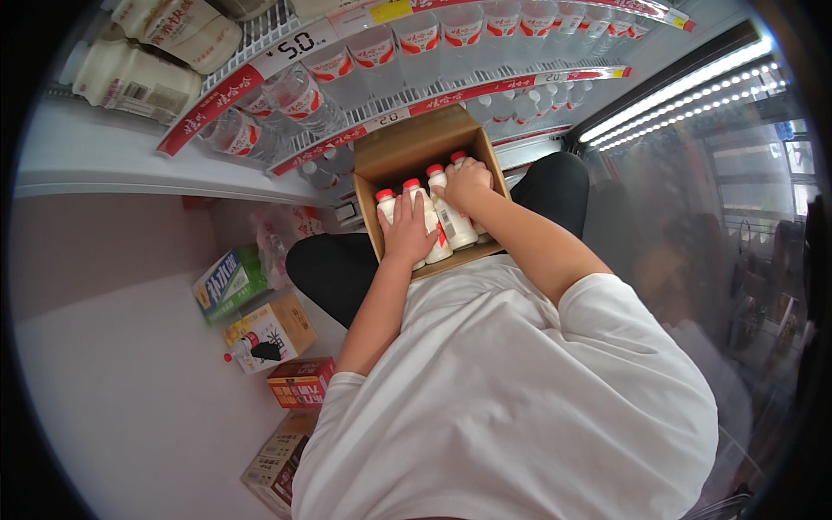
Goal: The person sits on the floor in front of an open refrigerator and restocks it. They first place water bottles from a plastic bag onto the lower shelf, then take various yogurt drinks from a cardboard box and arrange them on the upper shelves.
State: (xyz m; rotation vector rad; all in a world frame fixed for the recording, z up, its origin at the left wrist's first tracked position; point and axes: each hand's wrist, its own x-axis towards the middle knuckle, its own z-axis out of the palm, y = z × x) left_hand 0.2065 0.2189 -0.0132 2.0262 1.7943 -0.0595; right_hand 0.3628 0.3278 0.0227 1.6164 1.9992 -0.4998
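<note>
An uncovered cardboard box [416,144] rests between my knees, its far flap raised. Inside lie several white plastic bottles [457,224] with red caps, side by side with their caps towards the far side. My left hand [408,231] lies over the bottles on the left, fingers spread around a bottle neck; whether it grips one is unclear. My right hand [467,185] is curled around the upper part of the rightmost bottle, just below its red cap [459,156]. The lower part of that bottle is mostly hidden by my right hand and forearm.
Ahead are wire cooler shelves [429,104] with rows of clear water bottles [416,42]. Large milky bottles [136,84] lie at upper left. A lit glass door [682,195] stands on the right. Several cartons [302,382] and a plastic bag [276,244] line the floor at left.
</note>
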